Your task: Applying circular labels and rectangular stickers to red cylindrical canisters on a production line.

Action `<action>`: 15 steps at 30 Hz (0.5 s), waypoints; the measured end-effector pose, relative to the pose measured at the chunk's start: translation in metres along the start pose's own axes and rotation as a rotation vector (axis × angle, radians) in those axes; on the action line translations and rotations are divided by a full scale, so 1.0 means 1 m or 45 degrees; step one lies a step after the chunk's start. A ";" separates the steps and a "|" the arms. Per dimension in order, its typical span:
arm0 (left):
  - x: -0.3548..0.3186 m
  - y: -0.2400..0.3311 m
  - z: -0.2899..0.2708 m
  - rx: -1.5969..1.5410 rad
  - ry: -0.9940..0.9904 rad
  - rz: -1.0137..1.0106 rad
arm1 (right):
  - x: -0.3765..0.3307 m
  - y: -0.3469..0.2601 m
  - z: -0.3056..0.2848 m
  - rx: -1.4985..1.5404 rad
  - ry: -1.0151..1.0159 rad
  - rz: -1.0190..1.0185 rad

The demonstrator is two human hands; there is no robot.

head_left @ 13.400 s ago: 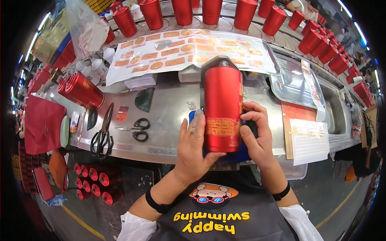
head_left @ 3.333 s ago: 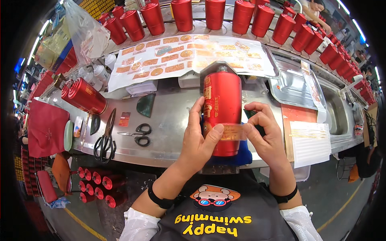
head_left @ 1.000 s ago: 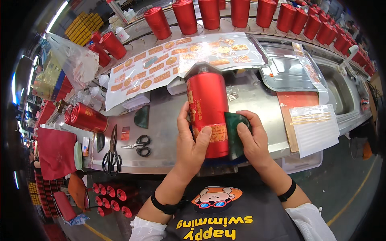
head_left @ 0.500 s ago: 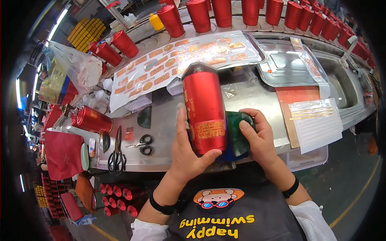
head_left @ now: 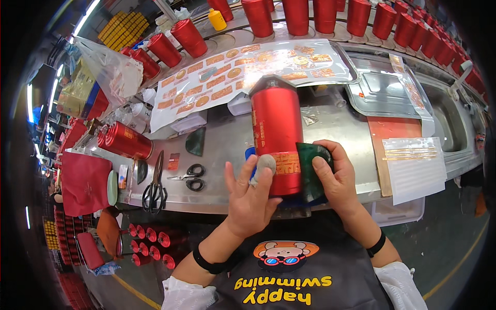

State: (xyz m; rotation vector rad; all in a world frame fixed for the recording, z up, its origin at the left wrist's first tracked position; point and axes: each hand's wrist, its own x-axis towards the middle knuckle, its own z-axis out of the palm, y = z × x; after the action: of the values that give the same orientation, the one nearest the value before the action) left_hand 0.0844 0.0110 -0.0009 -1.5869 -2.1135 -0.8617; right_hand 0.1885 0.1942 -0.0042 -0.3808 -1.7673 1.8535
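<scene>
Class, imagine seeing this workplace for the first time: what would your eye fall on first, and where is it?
Probably the large red canister with gold markings, in the middle between the left hand and the right hand, which holds a dark green flat piece at its right side. Next might come the row of red canisters along the top, then the white sheet with gold-orange designs just below them.
</scene>
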 end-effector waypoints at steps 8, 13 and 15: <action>0.021 -0.020 -0.008 -0.226 -0.020 0.070 | 0.000 0.000 0.002 0.001 0.019 -0.021; 0.029 -0.025 0.000 0.024 -0.049 0.374 | 0.000 0.001 0.002 0.082 0.052 -0.005; 0.026 -0.023 0.001 0.134 -0.014 0.480 | 0.000 0.002 0.001 0.076 0.043 -0.022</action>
State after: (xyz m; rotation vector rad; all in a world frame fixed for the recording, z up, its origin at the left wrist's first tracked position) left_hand 0.0547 0.0261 0.0080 -1.8516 -1.7488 -0.6054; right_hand 0.1876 0.1930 -0.0059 -0.3707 -1.6837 1.8718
